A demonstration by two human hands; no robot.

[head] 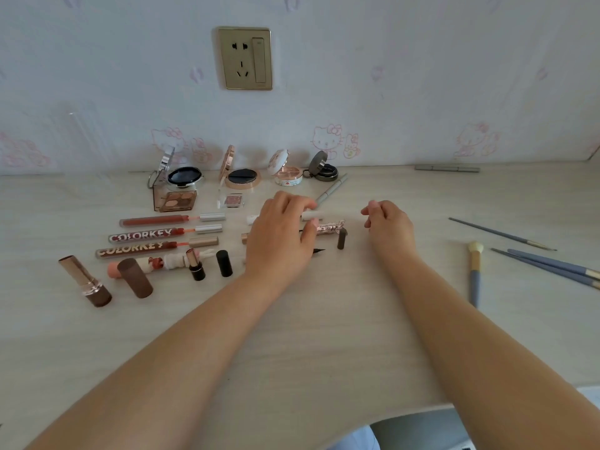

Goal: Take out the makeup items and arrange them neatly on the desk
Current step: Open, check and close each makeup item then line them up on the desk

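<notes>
The left hand (281, 233) is laid palm-down over several slim pens, its fingertips touching a white tube (310, 216); whether it is gripped cannot be told. The right hand (388, 224) hovers loosely curled, empty, beside them. 3 lip glosses (162, 233) lie parallel on the pale wood-grain desk (324, 336), below patterned wallpaper (422, 76).

Pale wallpaper (422, 76) with faint pink cartoon-cat prints; gold socket plate (245, 58) mounted centrally. Light wood-grain counter (324, 336) abutting wall. Even, soft lighting.
</notes>
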